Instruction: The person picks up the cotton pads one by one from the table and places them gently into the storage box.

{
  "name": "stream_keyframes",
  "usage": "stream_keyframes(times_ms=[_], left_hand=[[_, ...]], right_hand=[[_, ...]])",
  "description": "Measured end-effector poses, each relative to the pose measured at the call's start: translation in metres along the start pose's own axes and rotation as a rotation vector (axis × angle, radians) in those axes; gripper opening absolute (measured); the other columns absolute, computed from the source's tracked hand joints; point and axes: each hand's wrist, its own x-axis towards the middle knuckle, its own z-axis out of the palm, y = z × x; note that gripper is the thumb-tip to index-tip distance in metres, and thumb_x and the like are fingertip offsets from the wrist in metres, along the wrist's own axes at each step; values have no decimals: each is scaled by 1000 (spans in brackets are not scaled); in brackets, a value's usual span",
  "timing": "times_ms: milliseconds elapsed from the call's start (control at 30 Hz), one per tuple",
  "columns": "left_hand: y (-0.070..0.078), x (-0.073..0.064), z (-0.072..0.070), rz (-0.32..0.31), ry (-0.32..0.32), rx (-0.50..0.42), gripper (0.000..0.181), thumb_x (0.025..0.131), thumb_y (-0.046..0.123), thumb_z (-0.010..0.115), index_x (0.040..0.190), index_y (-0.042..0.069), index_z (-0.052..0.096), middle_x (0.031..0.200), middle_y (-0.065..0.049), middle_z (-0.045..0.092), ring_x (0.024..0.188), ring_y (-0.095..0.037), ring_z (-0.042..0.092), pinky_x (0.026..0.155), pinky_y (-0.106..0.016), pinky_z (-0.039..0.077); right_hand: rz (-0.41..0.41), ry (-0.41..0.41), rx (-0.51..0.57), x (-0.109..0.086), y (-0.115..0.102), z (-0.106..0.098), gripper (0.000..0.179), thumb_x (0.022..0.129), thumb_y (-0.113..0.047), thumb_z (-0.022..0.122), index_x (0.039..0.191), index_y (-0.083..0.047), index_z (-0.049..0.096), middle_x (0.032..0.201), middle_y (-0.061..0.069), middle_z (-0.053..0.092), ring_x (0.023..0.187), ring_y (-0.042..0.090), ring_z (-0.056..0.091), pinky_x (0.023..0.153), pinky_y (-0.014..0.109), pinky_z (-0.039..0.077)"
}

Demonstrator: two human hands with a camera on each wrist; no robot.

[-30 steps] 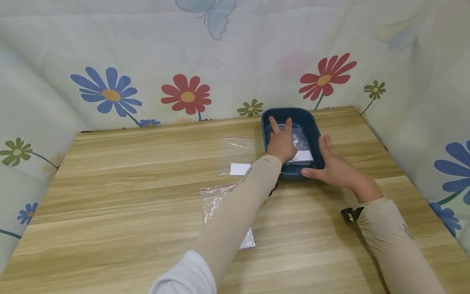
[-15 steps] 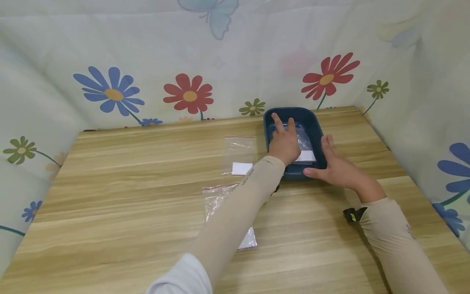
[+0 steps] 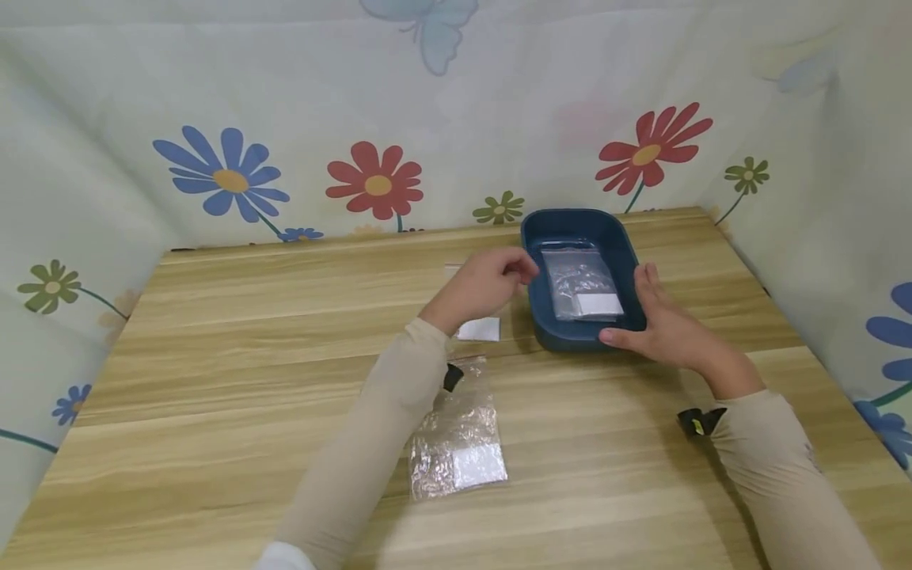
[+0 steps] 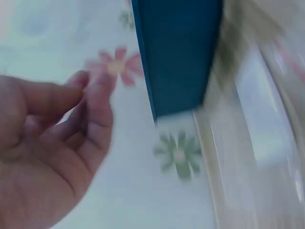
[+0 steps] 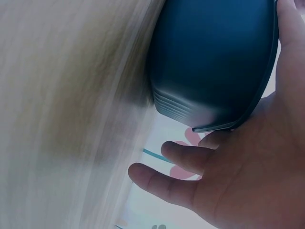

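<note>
A dark blue rectangular box stands at the back right of the table. Inside it lies a clear zip bag with a white label. My left hand is just left of the box, loosely curled over another zip bag that it partly covers. In the left wrist view, its thumb and fingers come together with nothing between them. My right hand rests against the box's near right corner, thumb at the front rim and fingers along the right side. Two of its fingers stick out straight in the right wrist view.
A larger clear zip bag with a white label lies nearer the front, partly under my left forearm. A flower-printed cloth surrounds the wooden table at the back and sides.
My left hand has lifted out of the box and moved left, its spread fingers now curled. The bag in the box is uncovered. My right hand keeps its place on the box.
</note>
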Motion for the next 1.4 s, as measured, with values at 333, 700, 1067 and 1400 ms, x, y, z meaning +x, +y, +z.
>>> stream_keyframes(times_ms=[333,700,1067,1400], left_hand=[[-64,-47,-16,-261,-193,313,31,97,1,49,120,4,70,124,-14,61,104,-25,54,91,-38,47],[-55,-43,-5,-319,-140,555,15,91,3,66,104,11,67,104,-11,47,88,-28,49,68,-35,44],[-72,-39,-13,-325,-36,373,46,90,-6,60,134,2,51,118,-24,48,73,-26,54,58,-32,48],[-90,-30,-39,-330,155,134,64,90,-6,50,151,15,44,86,-12,60,71,-22,50,63,-34,44]], right_hand=[[-28,4,37,-14,16,24,125,88,-56,72,156,-1,-18,161,23,-26,147,51,-8,109,72,13],[-15,34,70,-32,26,25,122,91,-47,73,155,-4,-22,160,19,-30,146,52,-9,108,73,14],[-13,33,46,-17,13,20,122,91,-48,73,155,-3,-21,160,21,-30,147,50,-11,108,74,13],[-29,22,31,1,4,10,122,91,-49,72,155,-3,-22,159,21,-31,145,52,-13,109,73,10]])
